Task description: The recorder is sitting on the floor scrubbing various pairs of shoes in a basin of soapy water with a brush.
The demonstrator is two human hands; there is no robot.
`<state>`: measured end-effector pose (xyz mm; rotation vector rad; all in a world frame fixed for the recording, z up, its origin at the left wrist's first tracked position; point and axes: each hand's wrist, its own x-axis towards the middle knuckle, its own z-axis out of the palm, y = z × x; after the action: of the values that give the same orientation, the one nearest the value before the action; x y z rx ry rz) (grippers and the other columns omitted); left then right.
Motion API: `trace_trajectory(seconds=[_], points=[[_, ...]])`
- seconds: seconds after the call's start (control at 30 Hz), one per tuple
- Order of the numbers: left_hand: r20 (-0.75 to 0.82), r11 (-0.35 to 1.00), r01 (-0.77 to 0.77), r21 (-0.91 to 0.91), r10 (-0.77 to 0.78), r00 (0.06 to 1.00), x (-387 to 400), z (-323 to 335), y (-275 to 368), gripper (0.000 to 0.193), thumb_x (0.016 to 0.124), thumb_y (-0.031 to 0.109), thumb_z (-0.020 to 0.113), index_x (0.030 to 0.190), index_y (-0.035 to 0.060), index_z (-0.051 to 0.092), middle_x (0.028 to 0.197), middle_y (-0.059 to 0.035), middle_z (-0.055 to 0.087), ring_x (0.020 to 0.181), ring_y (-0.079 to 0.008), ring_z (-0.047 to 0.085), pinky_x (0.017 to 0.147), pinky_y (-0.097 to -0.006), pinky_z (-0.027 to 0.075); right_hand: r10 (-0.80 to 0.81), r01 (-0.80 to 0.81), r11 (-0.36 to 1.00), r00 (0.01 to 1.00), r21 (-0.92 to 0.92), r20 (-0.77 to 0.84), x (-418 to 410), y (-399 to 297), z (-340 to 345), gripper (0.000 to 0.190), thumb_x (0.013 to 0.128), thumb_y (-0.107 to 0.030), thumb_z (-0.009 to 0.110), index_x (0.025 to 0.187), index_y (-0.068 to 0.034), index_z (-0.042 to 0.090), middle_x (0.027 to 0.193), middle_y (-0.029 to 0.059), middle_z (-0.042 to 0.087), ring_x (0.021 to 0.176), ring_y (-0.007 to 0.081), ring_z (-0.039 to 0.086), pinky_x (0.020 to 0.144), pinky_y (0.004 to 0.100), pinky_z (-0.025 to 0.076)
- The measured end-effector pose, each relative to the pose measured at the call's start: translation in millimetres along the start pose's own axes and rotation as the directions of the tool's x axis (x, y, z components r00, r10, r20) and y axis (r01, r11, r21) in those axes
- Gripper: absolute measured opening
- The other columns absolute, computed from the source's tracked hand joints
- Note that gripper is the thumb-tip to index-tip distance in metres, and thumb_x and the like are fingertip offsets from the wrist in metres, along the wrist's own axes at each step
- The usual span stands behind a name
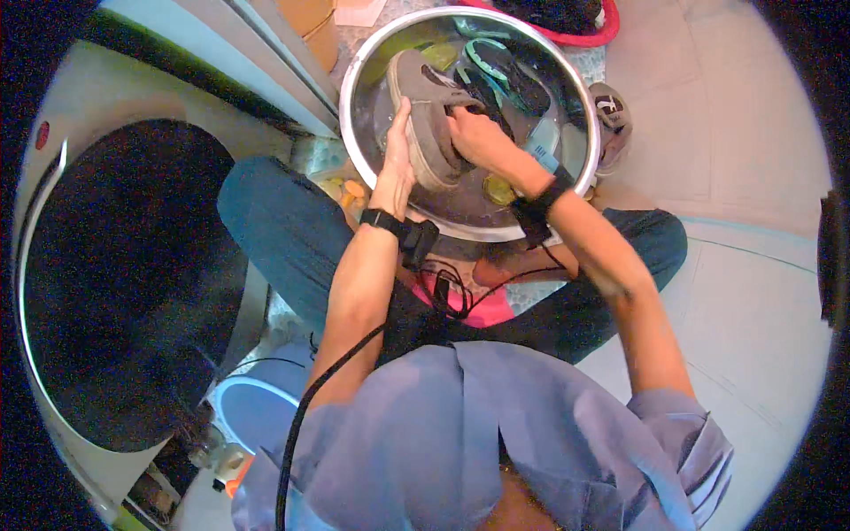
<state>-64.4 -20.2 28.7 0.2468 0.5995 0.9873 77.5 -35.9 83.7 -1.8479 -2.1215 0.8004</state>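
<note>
A grey low-top shoe [431, 126] with a pale sole is tilted over a metal basin [352, 126]. My left hand [398, 149] holds it from the left, with the thumb along the sole's edge. My right hand [483, 143] is curled at the shoe's opening. Its fingertips are hidden there, so whether they pinch the collar or hold something small is unclear. Inside the basin, beyond my right hand, lie dark footwear [524, 86] and a teal strap [488, 56]. A light-blue object [544, 139] with printed marks sits near my right wrist.
Another shoe [612, 126] stands against the basin's right side. A red-rimmed tub [597, 36] with dark contents is at the far right. To my left are a large dark round appliance door [133, 285] and a blue bucket [255, 408]. A black cable [312, 391] runs past my left arm.
</note>
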Motion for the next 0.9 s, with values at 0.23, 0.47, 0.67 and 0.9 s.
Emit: trace_trajectory(seconds=[0.23, 0.47, 0.67, 0.9], points=[[-0.096, 0.998, -0.056, 0.019, 0.058, 0.994, -2.2, -1.1, 8.1, 0.058, 0.083, 0.050, 0.048, 0.121, 0.0062, 0.045, 0.110, -0.0111, 0.056, 0.099, -0.0276, 0.054, 0.087, -0.0415, 0.043, -0.009, 0.016, 0.993, 0.998, -0.115, 0.056, -28.0, -15.2, -2.7, 0.046, 0.089, -0.029, 0.039, 0.125, -0.001, 0.037, 0.083, 0.0275, 0.060, 0.070, 0.0424, 0.060, 0.065, 0.0520, 0.049], [0.051, 0.997, -0.014, 0.069, 0.011, 0.999, -0.5, 12.3, -3.6, 0.060, 0.083, 0.048, 0.050, 0.123, 0.0035, 0.045, 0.116, -0.0108, 0.054, 0.103, -0.0239, 0.054, 0.089, -0.0359, 0.042, -0.156, 0.180, 0.933, 0.982, -0.311, 0.103, 17.8, 41.8, 5.2, 0.033, 0.088, -0.025, 0.038, 0.099, 0.001, 0.055, 0.082, 0.0279, 0.060, 0.076, 0.0422, 0.060, 0.069, 0.0503, 0.049], [-0.024, 0.987, -0.160, 0.029, 0.161, 0.987, -10.0, -2.7, 19.2, 0.060, 0.081, 0.049, 0.052, 0.120, 0.0036, 0.047, 0.111, -0.0109, 0.056, 0.100, -0.0245, 0.055, 0.087, -0.0363, 0.044, -0.025, 0.001, 0.997, 0.956, 0.079, 0.293, -87.1, -11.3, -26.4, 0.050, 0.092, -0.031, 0.035, 0.131, 0.001, 0.031, 0.113, 0.0267, 0.052, 0.099, 0.0405, 0.054, 0.088, 0.0444, 0.040], [0.148, 0.971, -0.080, 0.227, 0.046, 0.988, -3.4, 22.1, 29.4, 0.058, 0.082, 0.044, 0.054, 0.123, 0.0034, 0.043, 0.109, -0.0096, 0.055, 0.097, -0.0227, 0.053, 0.086, -0.0347, 0.043, 0.005, -0.472, 0.778, 0.664, 0.414, 0.747, -65.6, 12.1, -105.7, 0.051, 0.089, -0.052, 0.039, 0.118, -0.012, 0.054, 0.069, -0.0001, 0.054, 0.049, 0.0091, 0.048, 0.040, 0.0239, 0.037]])
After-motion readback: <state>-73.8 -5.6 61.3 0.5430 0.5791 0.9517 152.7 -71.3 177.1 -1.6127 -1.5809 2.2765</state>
